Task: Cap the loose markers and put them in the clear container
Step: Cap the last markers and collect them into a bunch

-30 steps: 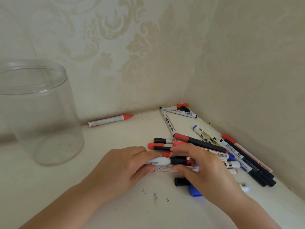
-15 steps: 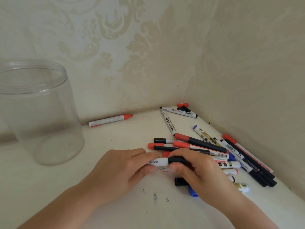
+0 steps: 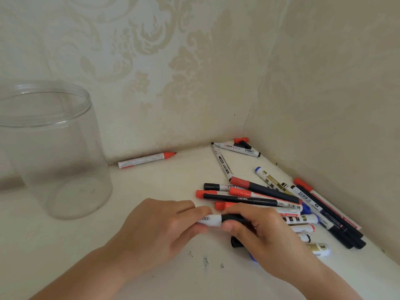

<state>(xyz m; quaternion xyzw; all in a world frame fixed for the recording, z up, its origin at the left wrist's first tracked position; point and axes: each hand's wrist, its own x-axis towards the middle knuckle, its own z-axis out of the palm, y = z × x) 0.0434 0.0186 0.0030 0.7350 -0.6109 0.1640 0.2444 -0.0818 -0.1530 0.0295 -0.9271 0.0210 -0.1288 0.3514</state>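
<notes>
Clear plastic container [image 3: 54, 152] stands upright at the left edge, open-mouthed, bare tabletop [image 3: 151, 182] between it and the hands. Left hand [image 3: 158, 232] pinches the white marker [image 3: 211, 220] barrel; right hand [image 3: 266, 239] curls round its black cap [image 3: 232, 217]. Loose markers [image 3: 281, 198] crowd the wall corner [image 3: 244, 131] to the right.

You are working in a home interior. Cream wallpaper [image 3: 173, 61] with a pale damask floral pattern covers both walls meeting at the corner. An off-white worktop [image 3: 162, 180] fits into that corner and bears small ink specks [image 3: 205, 261], alongside household markers [image 3: 270, 198] and a clear plastic jar [image 3: 49, 148].
</notes>
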